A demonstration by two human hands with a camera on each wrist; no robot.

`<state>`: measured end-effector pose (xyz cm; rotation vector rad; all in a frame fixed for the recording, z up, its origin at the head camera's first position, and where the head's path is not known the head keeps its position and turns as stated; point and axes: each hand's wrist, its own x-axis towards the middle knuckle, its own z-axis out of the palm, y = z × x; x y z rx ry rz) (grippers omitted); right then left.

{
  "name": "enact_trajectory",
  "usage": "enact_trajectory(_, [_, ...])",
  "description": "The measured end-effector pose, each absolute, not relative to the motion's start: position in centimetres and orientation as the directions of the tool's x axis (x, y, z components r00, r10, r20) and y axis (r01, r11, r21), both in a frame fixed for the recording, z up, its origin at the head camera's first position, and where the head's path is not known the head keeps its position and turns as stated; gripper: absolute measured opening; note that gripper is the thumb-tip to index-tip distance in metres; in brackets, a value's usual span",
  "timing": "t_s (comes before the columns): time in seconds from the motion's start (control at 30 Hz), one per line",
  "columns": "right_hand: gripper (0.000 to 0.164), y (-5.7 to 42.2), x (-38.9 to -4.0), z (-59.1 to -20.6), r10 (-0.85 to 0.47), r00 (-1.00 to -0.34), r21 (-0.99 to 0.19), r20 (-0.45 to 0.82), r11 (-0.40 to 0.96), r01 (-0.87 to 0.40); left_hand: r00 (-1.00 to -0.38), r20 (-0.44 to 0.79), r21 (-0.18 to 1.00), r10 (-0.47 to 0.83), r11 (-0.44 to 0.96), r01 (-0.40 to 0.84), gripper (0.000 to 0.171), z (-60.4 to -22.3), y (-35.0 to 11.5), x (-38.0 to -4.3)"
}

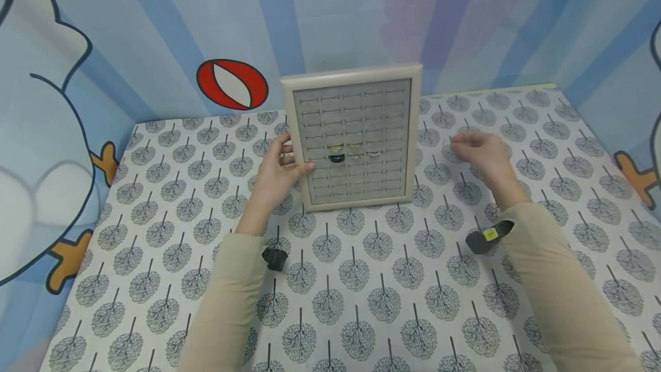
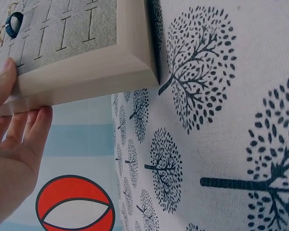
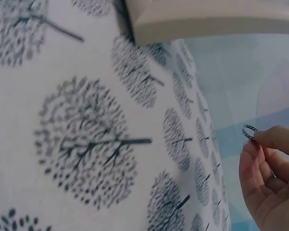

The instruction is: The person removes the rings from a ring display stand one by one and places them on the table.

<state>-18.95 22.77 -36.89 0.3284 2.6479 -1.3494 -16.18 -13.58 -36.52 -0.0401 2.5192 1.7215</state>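
A pale wooden-framed ring display board with grey slotted padding stands tilted up on the table. Several rings sit in its middle rows, one of them dark. My left hand grips the board's left frame edge, thumb on the front and fingers behind. To the right of the board, above the table, my right hand pinches a small dark beaded ring between thumb and fingertips.
The table is covered by a white cloth with a grey tree print. Blue striped cartoon walls with a red-and-white ball close in the back and sides. Wrist cameras sit on both beige sleeves.
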Motion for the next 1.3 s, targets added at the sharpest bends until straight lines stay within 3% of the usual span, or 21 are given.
enact_trajectory(0.17, [0.044, 23.6, -19.2, -38.2, 0.109, -0.944, -0.703, -0.310, 0.643, 0.305, -0.995, -0.093, 0.926, 0.031, 0.371, -0.075, 0.079, -36.5, -13.5, -16.2])
enact_trajectory(0.7, [0.040, 24.6, -19.1, -40.2, 0.112, -0.945, -0.646, -0.308, 0.704, 0.293, -0.995, -0.095, 0.925, 0.033, 0.373, -0.076, 0.080, -36.5, -13.5, -16.0])
enact_trajectory(1.07, [0.043, 23.4, -19.3, -38.5, 0.129, -0.964, -0.697, -0.231, 0.669, 0.257, -0.994, -0.098, 0.924, 0.038, 0.375, -0.077, 0.078, -36.3, -13.6, -16.1])
enact_trajectory(1.3, [0.039, 21.1, -18.5, -35.2, 0.079, -0.993, -0.749, -0.086, 0.652, 0.117, -0.994, -0.101, 0.921, 0.042, 0.381, -0.078, 0.078, -36.4, -13.6, -16.1])
